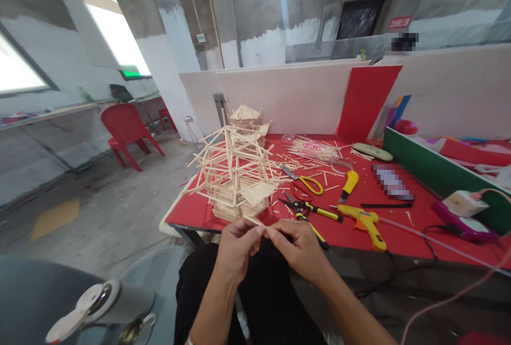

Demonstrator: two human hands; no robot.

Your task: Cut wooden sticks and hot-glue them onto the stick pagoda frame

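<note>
My left hand [235, 246] and my right hand [297, 246] meet at the near edge of the red table [359, 228], fingers pinched together on a thin wooden stick [253, 221]. Just beyond them stands a tower model of wooden sticks [235, 169] with tiered roofs. Both hands hover over my lap in black trousers.
On the table lie yellow-handled scissors [305, 180], pliers [309, 207], a yellow utility knife [348, 185], a yellow glue gun [365, 223] with its cable, loose sticks and a bag of sticks [311, 148]. A green board [439, 172] stands right. A red chair [128, 132] is at left.
</note>
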